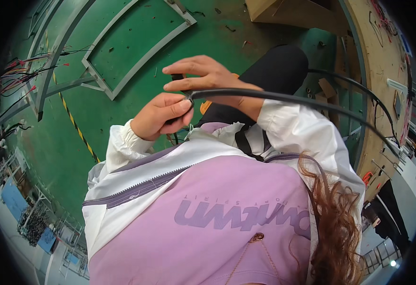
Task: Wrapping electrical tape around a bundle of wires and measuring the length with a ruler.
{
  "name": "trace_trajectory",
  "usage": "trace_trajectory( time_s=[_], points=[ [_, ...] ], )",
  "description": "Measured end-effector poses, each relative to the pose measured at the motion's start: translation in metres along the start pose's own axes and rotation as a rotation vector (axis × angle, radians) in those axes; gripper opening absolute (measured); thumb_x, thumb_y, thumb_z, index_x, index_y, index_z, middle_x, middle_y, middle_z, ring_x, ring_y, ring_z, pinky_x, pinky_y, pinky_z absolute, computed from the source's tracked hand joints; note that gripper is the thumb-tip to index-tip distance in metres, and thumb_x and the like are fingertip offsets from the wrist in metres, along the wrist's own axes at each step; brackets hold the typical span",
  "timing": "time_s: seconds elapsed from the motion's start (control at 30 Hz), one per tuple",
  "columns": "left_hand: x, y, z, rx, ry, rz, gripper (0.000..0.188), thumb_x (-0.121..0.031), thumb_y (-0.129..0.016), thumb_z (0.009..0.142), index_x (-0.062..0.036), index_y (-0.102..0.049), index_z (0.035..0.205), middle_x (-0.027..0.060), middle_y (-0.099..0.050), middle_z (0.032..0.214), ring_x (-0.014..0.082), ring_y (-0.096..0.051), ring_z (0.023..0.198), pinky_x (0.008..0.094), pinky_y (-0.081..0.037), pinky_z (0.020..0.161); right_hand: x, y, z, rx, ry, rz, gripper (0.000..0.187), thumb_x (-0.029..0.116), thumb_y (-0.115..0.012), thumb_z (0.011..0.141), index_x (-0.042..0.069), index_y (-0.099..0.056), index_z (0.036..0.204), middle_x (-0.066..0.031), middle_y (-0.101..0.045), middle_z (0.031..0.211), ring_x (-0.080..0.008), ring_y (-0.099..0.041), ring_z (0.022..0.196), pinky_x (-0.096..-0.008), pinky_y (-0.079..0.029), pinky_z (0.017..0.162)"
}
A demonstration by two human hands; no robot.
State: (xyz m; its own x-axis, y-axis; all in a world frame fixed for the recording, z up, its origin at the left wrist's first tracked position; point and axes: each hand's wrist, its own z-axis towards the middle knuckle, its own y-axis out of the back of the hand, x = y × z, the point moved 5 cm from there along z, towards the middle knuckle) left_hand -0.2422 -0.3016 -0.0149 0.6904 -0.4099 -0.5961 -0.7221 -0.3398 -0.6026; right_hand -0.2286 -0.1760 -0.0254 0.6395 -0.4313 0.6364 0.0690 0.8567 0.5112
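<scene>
A thick black cable arches from my hands toward the right, past my right forearm. My left hand is closed round its near end, with the thumb pressed on top where the cable bends. Just above, my right hand reaches across with its index and middle fingers stretched and parted. Between those fingers shows a short black strip, leading down toward the cable's end; the right thumb is hidden. An orange edge peeks out under the right wrist. Thin dark wires hang below my left hand.
A grey metal frame lies on the green floor ahead. Bundled coloured wires hang from a rack on the left. To the right stands a wooden bench with tools and wires; a cardboard box is at the back.
</scene>
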Motion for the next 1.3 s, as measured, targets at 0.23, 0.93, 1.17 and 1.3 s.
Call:
trace_trajectory(
  time_s=[0.23, 0.93, 1.17, 1.3],
  points=[
    [-0.015, 0.010, 0.004, -0.482, -0.267, 1.442, 0.011, -0.019, -0.054, 0.082, -0.0095, -0.053, 0.076, 0.0077, -0.053, 0.059, 0.0293, -0.053, 0.052, 0.0366, -0.040, 0.044, 0.038, -0.031, -0.061, 0.013, -0.970, 0.554, 0.032, 0.027, -0.063, 0.075, 0.001, -0.056, 0.091, -0.0097, -0.055, 0.081, -0.0195, -0.054, 0.078, -0.0304, -0.041, 0.070],
    [-0.041, -0.004, 0.054, -0.534, -0.639, 0.848, 0.026, -0.002, -0.059, 0.078, -0.0043, -0.061, 0.103, 0.0085, -0.063, 0.091, 0.0142, -0.058, 0.075, 0.0226, -0.045, 0.069, 0.012, -0.017, -0.068, -0.563, -0.958, 1.204, 0.038, 0.021, -0.054, 0.086, 0.001, -0.044, 0.116, -0.0096, -0.047, 0.117, -0.0181, -0.043, 0.112, -0.0292, -0.031, 0.096],
    [-0.032, 0.030, 0.066, -0.441, -0.456, 0.607, 0.022, -0.005, -0.061, 0.079, 0.0010, -0.061, 0.100, 0.0012, -0.060, 0.075, 0.0068, -0.051, 0.064, 0.0197, -0.041, 0.059, 0.026, 0.019, -0.076, -0.326, -1.120, 0.706, 0.039, 0.033, -0.048, 0.089, 0.004, -0.054, 0.065, 0.0011, -0.046, 0.058, -0.0081, -0.040, 0.055, -0.0267, -0.034, 0.053],
    [-0.030, 0.019, 0.073, -0.359, -0.412, 0.526, 0.019, -0.007, -0.061, 0.080, 0.0025, -0.061, 0.096, 0.0012, -0.058, 0.071, 0.0051, -0.048, 0.060, 0.0188, -0.039, 0.055, 0.040, 0.079, -0.065, -0.029, -0.859, -0.395, 0.027, 0.025, -0.056, 0.082, 0.005, -0.053, 0.065, -0.0110, -0.054, 0.061, -0.0302, -0.053, 0.055, -0.0365, -0.039, 0.047]
  ],
)
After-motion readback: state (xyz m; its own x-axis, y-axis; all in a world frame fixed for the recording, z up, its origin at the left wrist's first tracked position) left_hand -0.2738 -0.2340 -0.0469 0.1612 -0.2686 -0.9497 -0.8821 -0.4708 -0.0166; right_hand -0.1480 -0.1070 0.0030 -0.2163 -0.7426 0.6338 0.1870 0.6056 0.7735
